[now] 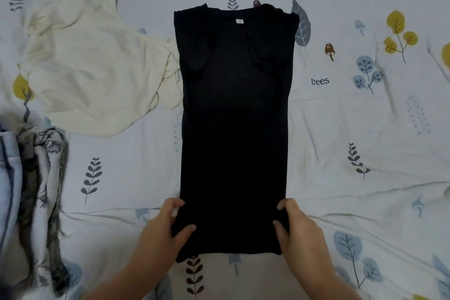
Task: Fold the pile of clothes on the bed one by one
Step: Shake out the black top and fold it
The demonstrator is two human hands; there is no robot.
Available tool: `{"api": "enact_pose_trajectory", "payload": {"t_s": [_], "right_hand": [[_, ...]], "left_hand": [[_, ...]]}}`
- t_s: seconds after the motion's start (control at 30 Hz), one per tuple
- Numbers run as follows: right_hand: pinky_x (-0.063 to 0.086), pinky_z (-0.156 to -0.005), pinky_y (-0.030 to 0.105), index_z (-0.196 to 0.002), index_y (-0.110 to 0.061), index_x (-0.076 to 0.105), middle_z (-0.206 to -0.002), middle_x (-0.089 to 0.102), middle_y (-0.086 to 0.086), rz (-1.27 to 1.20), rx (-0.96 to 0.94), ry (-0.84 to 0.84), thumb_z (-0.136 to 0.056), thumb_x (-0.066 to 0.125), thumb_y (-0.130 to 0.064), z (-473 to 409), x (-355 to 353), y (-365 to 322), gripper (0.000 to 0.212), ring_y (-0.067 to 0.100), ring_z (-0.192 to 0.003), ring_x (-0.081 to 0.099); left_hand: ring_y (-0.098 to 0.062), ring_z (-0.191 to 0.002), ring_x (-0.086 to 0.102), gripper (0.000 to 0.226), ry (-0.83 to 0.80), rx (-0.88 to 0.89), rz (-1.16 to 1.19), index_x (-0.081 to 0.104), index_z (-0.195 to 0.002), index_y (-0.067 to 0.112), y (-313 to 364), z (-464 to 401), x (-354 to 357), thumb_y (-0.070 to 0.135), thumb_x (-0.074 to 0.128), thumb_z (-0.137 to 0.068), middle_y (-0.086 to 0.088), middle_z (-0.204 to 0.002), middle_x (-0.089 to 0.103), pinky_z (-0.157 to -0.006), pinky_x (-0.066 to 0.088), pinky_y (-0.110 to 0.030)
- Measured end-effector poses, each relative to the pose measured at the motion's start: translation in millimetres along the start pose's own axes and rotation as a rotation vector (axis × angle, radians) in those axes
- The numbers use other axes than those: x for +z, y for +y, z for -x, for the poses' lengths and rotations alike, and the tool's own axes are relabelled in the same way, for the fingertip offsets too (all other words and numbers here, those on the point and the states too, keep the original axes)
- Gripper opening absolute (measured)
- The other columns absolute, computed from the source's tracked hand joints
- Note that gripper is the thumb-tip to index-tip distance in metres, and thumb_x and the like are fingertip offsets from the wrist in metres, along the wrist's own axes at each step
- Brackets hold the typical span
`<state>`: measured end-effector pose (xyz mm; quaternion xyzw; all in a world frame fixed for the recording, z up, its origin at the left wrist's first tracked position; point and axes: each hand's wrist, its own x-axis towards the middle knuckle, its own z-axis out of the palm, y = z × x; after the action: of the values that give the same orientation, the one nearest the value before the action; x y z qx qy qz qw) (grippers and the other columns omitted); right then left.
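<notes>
Black shirt (233,117) flat on bedsheet (353,129), sides folded in.
Left hand (165,229) and right hand (299,229) pinch its near edges; cream garment (92,68) apparently touches its left edge.

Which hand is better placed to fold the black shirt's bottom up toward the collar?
Neither clearly: the left hand and right hand each pinch a bottom edge of the black shirt, level with each other. Probably both lift together.

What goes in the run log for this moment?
black shirt: sides folded in, flat on bed | left hand: grips hem corner | right hand: grips other corner | cream garment: unfolded
</notes>
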<state>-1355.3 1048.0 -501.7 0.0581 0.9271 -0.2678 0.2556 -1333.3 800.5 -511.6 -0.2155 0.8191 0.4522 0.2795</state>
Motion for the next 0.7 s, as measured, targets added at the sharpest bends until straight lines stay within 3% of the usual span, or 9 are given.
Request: {"api": "enact_pose_trajectory", "payload": {"t_s": [0.1, 0.17, 0.23, 0.3, 0.37, 0.43, 0.5, 0.6, 0.7], "right_hand": [[0.034, -0.059, 0.018, -0.096, -0.032, 0.039, -0.077, 0.054, -0.011, -0.040, 0.001, -0.044, -0.090, 0.056, -0.017, 15, -1, 5, 0.023, 0.006, -0.064, 0.049], [0.038, -0.069, 0.019, -0.109, -0.030, 0.047, -0.096, 0.060, -0.007, 0.034, 0.014, -0.176, -0.092, 0.051, -0.023, 21, -3, 6, 0.018, 0.012, -0.084, 0.058], [0.039, -0.076, 0.022, -0.127, -0.032, 0.044, -0.110, 0.061, -0.006, 0.155, -0.019, -0.344, -0.093, 0.047, -0.028, 24, -4, 11, 0.034, 0.014, -0.099, 0.058], [0.040, -0.074, 0.021, -0.127, -0.038, 0.048, -0.108, 0.064, -0.007, 0.167, -0.051, -0.357, -0.091, 0.049, -0.026, 24, -11, 12, 0.038, 0.013, -0.095, 0.060], [0.043, -0.069, 0.020, -0.116, -0.030, 0.061, -0.099, 0.069, -0.004, 0.146, -0.119, -0.182, -0.084, 0.058, -0.012, 19, -17, 19, 0.037, 0.017, -0.086, 0.064], [0.051, -0.067, 0.024, -0.109, -0.016, 0.067, -0.096, 0.067, 0.003, 0.189, -0.249, 0.031, -0.068, 0.068, 0.005, 9, -22, 27, 0.046, 0.022, -0.082, 0.065], [0.054, -0.073, 0.035, -0.116, -0.007, 0.065, -0.106, 0.063, 0.016, 0.332, -0.358, 0.119, -0.053, 0.077, 0.013, -5, -21, 33, 0.067, 0.032, -0.091, 0.064], [0.047, -0.091, 0.045, -0.123, -0.010, 0.062, -0.124, 0.056, 0.026, 0.484, -0.519, 0.074, -0.045, 0.081, 0.014, -25, -18, 34, 0.084, 0.040, -0.111, 0.058], [0.043, -0.096, 0.048, -0.115, -0.015, 0.068, -0.127, 0.056, 0.023, 0.533, -0.702, -0.004, -0.047, 0.083, 0.009, -34, -10, 35, 0.074, 0.038, -0.118, 0.055]], "left_hand": [[-0.005, -0.053, 0.065, 0.033, -0.039, -0.011, -0.015, 0.043, -0.094, 0.037, 0, 14, -4, 0.011, 0.061, -0.087, 0.014, -0.065, 0.070, -0.049, 0.049, -0.015], [-0.003, -0.049, 0.061, 0.034, -0.226, -0.037, -0.090, 0.042, -0.097, 0.039, 0, 21, -9, 0.009, 0.056, -0.089, 0.007, -0.059, 0.068, -0.053, 0.050, -0.015], [0.004, -0.053, 0.057, 0.034, -0.391, -0.012, -0.294, 0.045, -0.107, 0.041, -5, 22, -14, 0.013, 0.053, -0.090, 0.006, -0.059, 0.061, -0.059, 0.046, -0.009], [0.006, -0.060, 0.052, 0.028, -0.291, 0.118, -0.552, 0.052, -0.112, 0.039, -8, 18, -22, 0.021, 0.051, -0.090, 0.016, -0.064, 0.052, -0.060, 0.038, -0.007], [-0.001, -0.065, 0.058, 0.025, -0.093, 0.308, -0.684, 0.059, -0.102, 0.034, -6, 11, -33, 0.016, 0.052, -0.087, 0.017, -0.071, 0.057, -0.058, 0.039, -0.010], [-0.016, -0.077, 0.066, 0.038, 0.062, 0.531, -0.751, 0.063, -0.106, 0.019, -10, 0, -38, 0.004, 0.060, -0.071, 0.001, -0.093, 0.066, -0.059, 0.052, -0.024], [-0.030, -0.098, 0.062, 0.058, 0.135, 0.710, -0.860, 0.062, -0.119, 0.009, -13, -14, -38, -0.004, 0.061, -0.063, -0.017, -0.114, 0.061, -0.075, 0.054, -0.034], [-0.036, -0.116, 0.054, 0.060, 0.055, 0.874, -0.968, 0.059, -0.126, 0.015, -14, -31, -34, 0.001, 0.069, -0.068, -0.024, -0.129, 0.053, -0.091, 0.048, -0.042], [-0.037, -0.123, 0.048, 0.049, -0.064, 0.920, -1.013, 0.062, -0.121, 0.027, -12, -38, -24, 0.021, 0.069, -0.073, -0.019, -0.132, 0.052, -0.092, 0.049, -0.047]]}}
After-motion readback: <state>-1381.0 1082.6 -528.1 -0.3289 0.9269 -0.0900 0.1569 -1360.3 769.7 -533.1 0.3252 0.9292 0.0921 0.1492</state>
